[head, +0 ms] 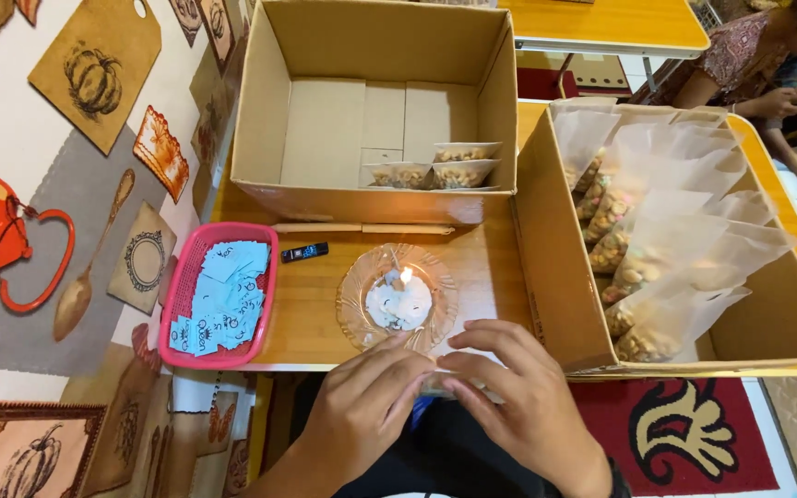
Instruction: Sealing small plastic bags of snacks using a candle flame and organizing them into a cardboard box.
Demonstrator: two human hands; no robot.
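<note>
Right now both hands sit at the bottom centre of the frame, pressed together over a small clear packet (458, 385) at the near edge of the table (311, 314). The left hand (366, 406) pinches it from one side, fingers curled in; the right hand (523, 401) lies over the other side, fingers bent down onto the plastic. Most of the packet is hidden under them (so what is inside it cannot be made out).

Just above the hands, centre frame, stands a glass dish (354, 309) with a lit candle (404, 288) sunk in a pool of white wax. Left of it, a pink basket (177, 304) of pale blue paper slips, and a small black lighter (304, 252) beside that.

How far along? Judging by the boxes, early days. The open box (265, 120) at upper centre holds only three or so finished packets (445, 166) of nuts, tucked into its near right corner, with much bare cardboard floor around them. The right box (546, 249) holds a good stack of filled bags (666, 249), their tops open and standing loose. So a few look done, one is in hand, and plenty wait.

At the upper right corner another person (767, 65) is busy at a separate table.
</note>
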